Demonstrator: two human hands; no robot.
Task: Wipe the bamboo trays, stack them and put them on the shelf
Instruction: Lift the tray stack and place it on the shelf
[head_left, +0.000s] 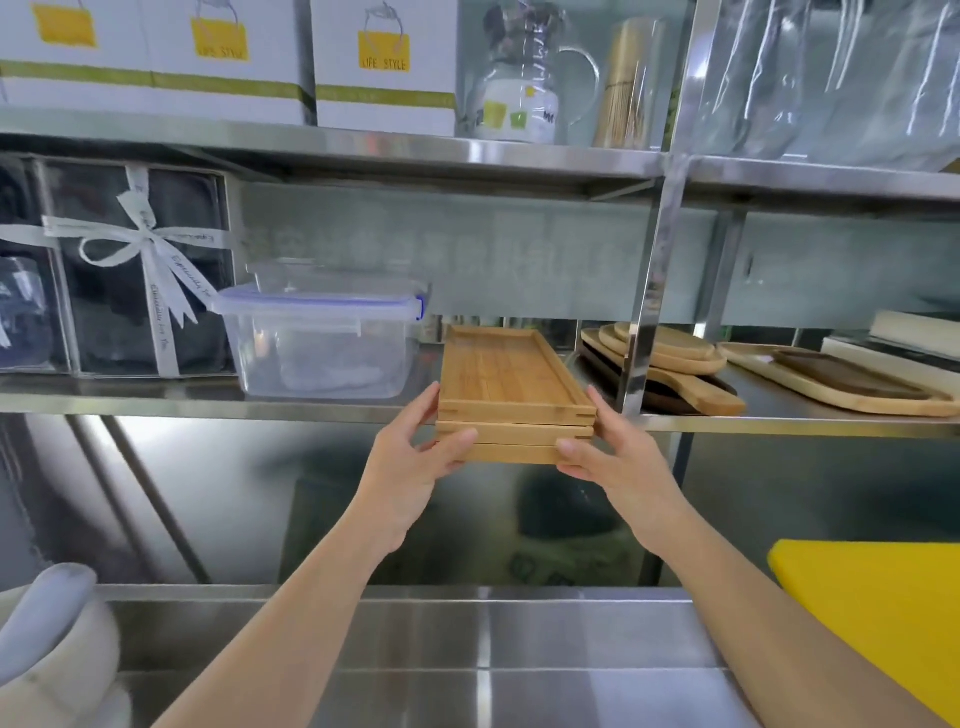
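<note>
A stack of three rectangular bamboo trays is held level at the front edge of the steel shelf, its far end over the shelf and its near end sticking out toward me. My left hand grips the stack's near left corner, thumb on the front edge. At the near right corner, my right hand holds it the same way. Whether the stack rests on the shelf or hangs just above it is unclear.
A clear lidded plastic box stands just left of the stack. Round wooden boards lie to its right past a steel upright. A dark gift box with white ribbon sits far left. A yellow board lies on the counter.
</note>
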